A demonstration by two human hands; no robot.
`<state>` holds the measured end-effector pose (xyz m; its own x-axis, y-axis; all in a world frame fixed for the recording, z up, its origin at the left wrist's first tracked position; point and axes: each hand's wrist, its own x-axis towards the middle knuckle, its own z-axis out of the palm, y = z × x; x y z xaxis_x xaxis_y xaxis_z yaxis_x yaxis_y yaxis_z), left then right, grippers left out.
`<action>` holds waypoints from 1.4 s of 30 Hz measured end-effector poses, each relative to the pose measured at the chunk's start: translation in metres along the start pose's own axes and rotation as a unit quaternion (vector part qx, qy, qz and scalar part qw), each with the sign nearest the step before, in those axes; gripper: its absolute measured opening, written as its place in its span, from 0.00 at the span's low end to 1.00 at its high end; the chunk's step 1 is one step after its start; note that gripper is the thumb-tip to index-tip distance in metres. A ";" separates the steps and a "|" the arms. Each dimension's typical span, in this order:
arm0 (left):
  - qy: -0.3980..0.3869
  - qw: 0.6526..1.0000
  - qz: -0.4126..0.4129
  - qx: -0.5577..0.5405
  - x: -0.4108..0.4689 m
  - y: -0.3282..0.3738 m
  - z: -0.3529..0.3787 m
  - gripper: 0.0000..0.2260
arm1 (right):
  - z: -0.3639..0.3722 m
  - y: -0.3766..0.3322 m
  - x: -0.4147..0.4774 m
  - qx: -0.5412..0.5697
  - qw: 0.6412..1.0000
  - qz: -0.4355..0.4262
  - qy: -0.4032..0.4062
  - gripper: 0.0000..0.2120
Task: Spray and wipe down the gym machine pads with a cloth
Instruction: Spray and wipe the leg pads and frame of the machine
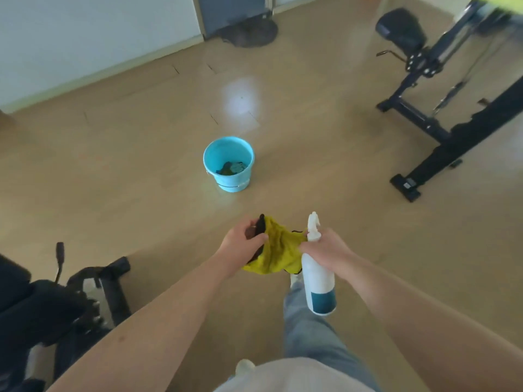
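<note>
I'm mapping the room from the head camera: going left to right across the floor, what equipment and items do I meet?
Black machine base → blue bucket → yellow cloth, gripped by the left hand → white spray bottle, held by the right hand → black bench frame.

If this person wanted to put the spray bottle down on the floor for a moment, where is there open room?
The widest bare floor lies between the blue bucket and the black machine frame at right. More lies left of the bucket toward the wall. It is crowded at lower left, by the black machine base.
</note>
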<state>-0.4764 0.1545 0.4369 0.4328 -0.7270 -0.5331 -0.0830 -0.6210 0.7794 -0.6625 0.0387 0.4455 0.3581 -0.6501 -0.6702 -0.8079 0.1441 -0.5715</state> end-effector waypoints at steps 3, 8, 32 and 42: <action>-0.024 0.993 -0.039 -0.112 0.065 0.043 0.012 0.13 | -0.047 -0.020 0.054 0.023 1.000 -0.001 0.004 0.04; 0.011 0.946 -0.131 -0.297 0.166 0.120 0.027 0.18 | -0.133 -0.069 0.140 0.035 0.999 -0.011 0.005 0.09; -0.093 0.920 -0.118 -0.363 0.717 0.457 -0.091 0.12 | -0.435 -0.397 0.581 0.169 0.982 -0.001 0.086 0.06; -0.107 0.919 -0.143 -0.351 0.931 0.605 -0.085 0.17 | -0.566 -0.498 0.761 0.190 0.978 -0.038 0.078 0.07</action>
<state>-0.0477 -0.8727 0.4402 0.1538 -0.6508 -0.7435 0.6397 -0.5079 0.5769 -0.2524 -0.9499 0.4878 0.3106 -0.7715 -0.5553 -0.5392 0.3381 -0.7713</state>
